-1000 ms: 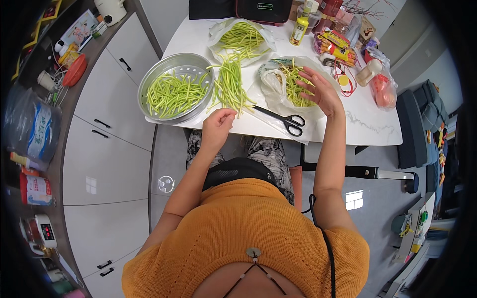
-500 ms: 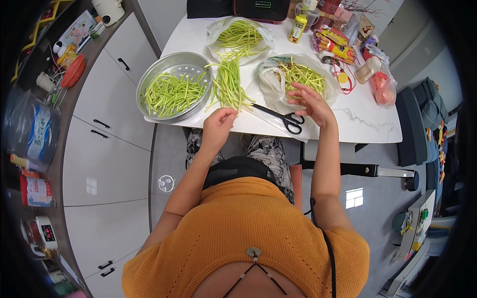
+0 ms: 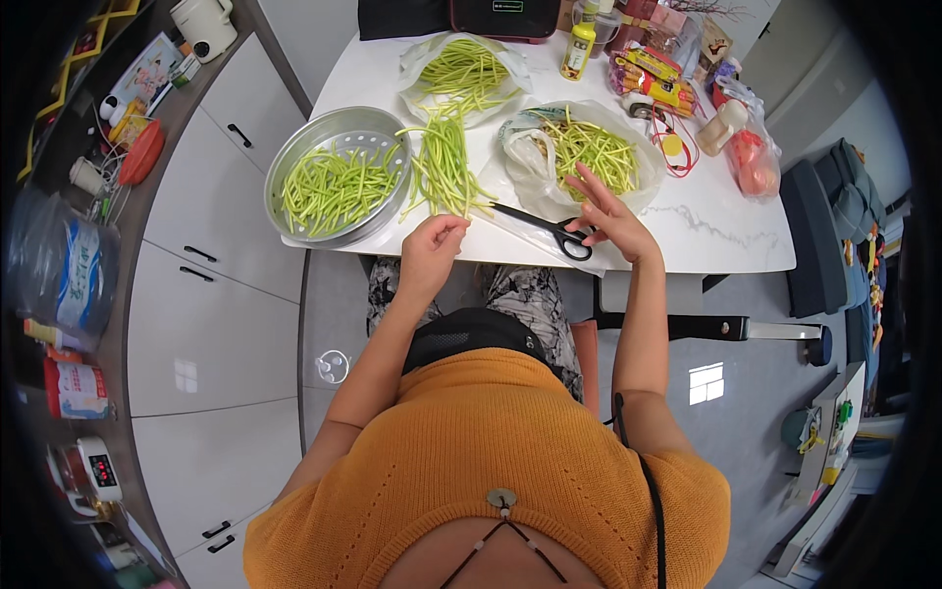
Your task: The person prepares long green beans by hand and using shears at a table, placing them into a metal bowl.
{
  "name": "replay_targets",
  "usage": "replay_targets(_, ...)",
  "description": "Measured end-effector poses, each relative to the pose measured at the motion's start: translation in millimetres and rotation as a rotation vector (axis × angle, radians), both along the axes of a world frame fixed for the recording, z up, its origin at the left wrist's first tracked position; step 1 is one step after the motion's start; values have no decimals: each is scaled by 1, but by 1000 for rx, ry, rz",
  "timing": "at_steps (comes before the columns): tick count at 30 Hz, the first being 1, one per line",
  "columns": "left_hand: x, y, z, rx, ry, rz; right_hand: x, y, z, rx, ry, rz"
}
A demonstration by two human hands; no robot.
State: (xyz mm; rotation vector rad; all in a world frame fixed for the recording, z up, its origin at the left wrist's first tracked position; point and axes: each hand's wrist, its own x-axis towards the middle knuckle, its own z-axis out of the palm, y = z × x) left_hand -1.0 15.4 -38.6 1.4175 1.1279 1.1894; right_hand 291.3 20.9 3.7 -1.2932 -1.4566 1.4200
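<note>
Head view: hands apart. Left hand curled at lower ends of loose green stems; can't tell if pinching any. Right hand fingers spread, at black scissors' handles. Loose stems lie on worktop, between perforated metal pan and plastic bag.

Light is bright, glare marks the floor, corners blacken.
</note>
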Motion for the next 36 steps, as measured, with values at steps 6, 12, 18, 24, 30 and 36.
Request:
replay_targets(6, 0, 0, -1, 14, 0, 5, 12, -7, 10, 95, -176, -118)
replay_targets(12, -3, 0, -4, -2, 12, -14, 23, 13, 3, 849, -736, -588)
replay_targets(18, -3, -1, -6, -17, -18, -3, -59, 25, 0, 547, -313, -308)
replay_targets(24, -15, 1, -6, 10, 0, 45, -130, 45, -22, 542, -636, -156)
replay_targets(30, -17, 2, -10, 44, 31, 67, -149, 69, -23, 441, -804, -134)
replay_targets(36, -16, 3, -4, 58, 14, 84, -142, 78, -25, 437, -667, -228)
